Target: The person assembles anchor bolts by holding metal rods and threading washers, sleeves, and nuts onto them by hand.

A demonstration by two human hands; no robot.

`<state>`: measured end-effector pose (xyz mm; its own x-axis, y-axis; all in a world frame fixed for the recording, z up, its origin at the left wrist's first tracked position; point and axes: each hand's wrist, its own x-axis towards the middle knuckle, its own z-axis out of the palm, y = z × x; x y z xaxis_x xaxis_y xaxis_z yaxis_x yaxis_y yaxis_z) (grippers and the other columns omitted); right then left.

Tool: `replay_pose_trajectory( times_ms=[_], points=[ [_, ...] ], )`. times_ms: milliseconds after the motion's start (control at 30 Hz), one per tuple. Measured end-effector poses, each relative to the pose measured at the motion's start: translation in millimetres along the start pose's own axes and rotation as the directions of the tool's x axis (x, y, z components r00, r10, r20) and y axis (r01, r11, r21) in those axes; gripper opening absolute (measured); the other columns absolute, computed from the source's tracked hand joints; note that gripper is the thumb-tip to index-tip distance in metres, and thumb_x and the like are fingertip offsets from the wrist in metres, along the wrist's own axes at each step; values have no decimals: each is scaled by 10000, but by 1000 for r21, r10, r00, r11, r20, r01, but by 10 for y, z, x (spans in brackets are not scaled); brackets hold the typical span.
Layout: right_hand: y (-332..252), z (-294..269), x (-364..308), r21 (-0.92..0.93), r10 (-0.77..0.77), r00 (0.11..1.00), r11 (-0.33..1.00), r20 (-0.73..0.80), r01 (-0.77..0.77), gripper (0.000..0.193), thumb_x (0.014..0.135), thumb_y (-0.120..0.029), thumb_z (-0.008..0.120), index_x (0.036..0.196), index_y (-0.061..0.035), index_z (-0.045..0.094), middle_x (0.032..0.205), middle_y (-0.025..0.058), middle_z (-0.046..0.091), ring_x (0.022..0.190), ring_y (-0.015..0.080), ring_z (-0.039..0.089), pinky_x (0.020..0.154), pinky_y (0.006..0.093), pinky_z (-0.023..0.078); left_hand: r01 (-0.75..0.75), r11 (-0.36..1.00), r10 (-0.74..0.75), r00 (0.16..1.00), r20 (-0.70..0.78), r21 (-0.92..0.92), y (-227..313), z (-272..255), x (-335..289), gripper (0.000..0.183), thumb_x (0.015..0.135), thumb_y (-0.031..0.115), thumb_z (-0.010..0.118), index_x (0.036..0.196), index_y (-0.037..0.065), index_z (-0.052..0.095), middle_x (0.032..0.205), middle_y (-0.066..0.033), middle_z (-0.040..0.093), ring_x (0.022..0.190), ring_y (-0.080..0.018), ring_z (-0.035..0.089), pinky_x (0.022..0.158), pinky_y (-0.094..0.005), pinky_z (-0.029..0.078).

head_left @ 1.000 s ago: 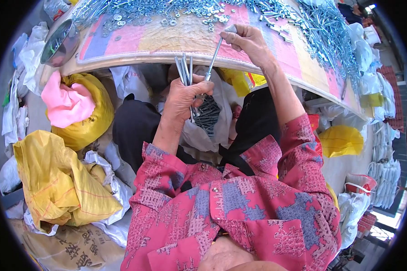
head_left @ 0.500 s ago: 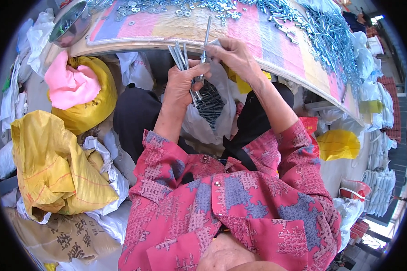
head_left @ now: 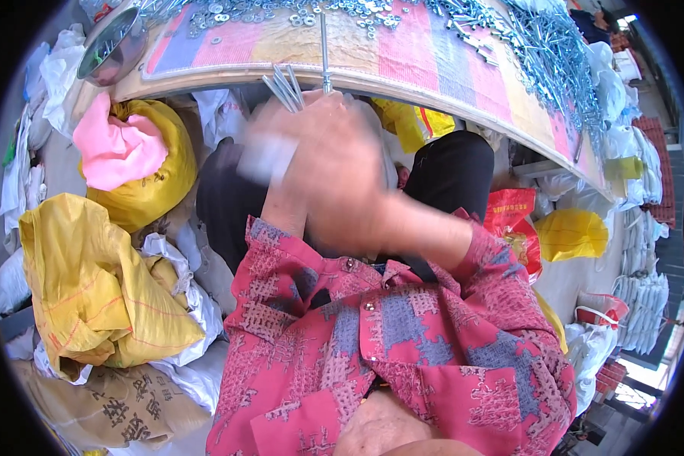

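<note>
My left hand (head_left: 277,120) is closed round several thin metal rods (head_left: 285,90) that fan up to the left, and a long bolt (head_left: 324,49) standing upright with a fitting near its lower end. My right hand (head_left: 338,175) crosses in front of it, smeared by motion, and hides most of the left hand. A blurred white patch (head_left: 270,158) shows at the right hand's fingers; whether they hold anything is unclear.
Ahead stands a table with a striped cloth (head_left: 349,57), bearing loose washers (head_left: 308,15) and a heap of bolts (head_left: 555,61). A metal bowl (head_left: 114,47) sits at its left corner. Yellow sacks (head_left: 106,281) and a pink cloth (head_left: 121,144) lie left; a red bag (head_left: 513,228) is right.
My right hand has left the upright bolt and swung down and left across my left hand, covering the open white bag of bolts. The upright bolt has shifted slightly left and up.
</note>
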<state>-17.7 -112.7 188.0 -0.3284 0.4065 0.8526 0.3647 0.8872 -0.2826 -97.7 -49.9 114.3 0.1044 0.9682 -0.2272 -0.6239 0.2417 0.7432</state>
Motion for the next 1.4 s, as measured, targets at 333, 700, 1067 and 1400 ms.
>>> replay_pose_trajectory(
  times_ms=[333,700,1067,1400],
  points=[
    [-2,99,-52,-134,10,994,991,108,4,329,614,-125,720,932,-81,654,1021,100,655,970,307,616,901,495,466,28,992,-37,997,-68,-120,12,16,-125,223,850,62,654,1070,44,620,879,-60,666,714,-109,622,529,-242,468],
    [375,-264,-144,163,755,652,637,66,-753,202,889,-135,581,1030,-13,658,1035,121,668,971,164,623,871,326,479,0,997,-9,993,118,79,44,-146,-121,137,801,47,710,903,-26,657,722,-82,659,578,-77,580,416,-192,359],
    [762,-251,-813,-449,718,667,672,199,-589,355,867,-316,631,974,21,666,799,188,660,722,245,650,660,343,488,-42,847,-13,995,98,531,-5,-401,-299,187,796,185,742,908,35,732,678,-7,647,471,-20,402,426,-181,281],
    [909,-395,-685,-10,623,748,770,228,-638,189,893,-140,549,972,-6,656,716,123,559,610,219,616,594,386,482,87,840,-265,927,264,536,-112,66,-252,254,836,249,715,943,23,671,800,-44,675,528,-53,484,445,-196,319]
  ],
)
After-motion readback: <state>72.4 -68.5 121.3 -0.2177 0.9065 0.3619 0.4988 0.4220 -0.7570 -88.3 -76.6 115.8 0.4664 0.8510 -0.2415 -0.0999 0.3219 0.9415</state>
